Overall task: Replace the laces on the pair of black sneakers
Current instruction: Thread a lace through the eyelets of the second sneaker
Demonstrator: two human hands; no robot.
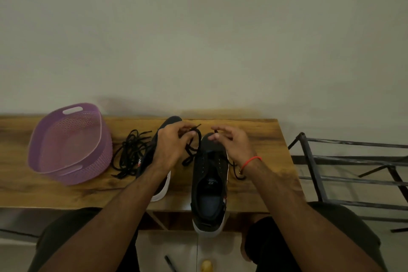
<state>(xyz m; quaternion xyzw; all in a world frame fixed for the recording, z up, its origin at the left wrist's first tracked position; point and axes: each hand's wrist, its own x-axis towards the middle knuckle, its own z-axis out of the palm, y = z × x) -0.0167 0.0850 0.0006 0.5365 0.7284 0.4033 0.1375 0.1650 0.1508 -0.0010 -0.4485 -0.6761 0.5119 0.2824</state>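
Note:
Two black sneakers with white soles lie on the wooden table (66, 194). The right sneaker (209, 183) points away from me, its heel over the table's front edge. A black lace (195, 146) runs through its front eyelets. My left hand (170, 148) pinches one end of this lace, which loops up above the toe. My right hand (231, 143) pinches the other end near the toe. The left sneaker (152, 157) lies on its side, mostly hidden under my left forearm. A loose pile of black laces (130, 152) lies to its left.
A purple plastic basket (70, 143) stands at the table's left. A black metal rack (353, 172) is to the right of the table. A plain wall rises behind. A black pen (170, 263) and a yellow object (206, 266) lie on the floor between my knees.

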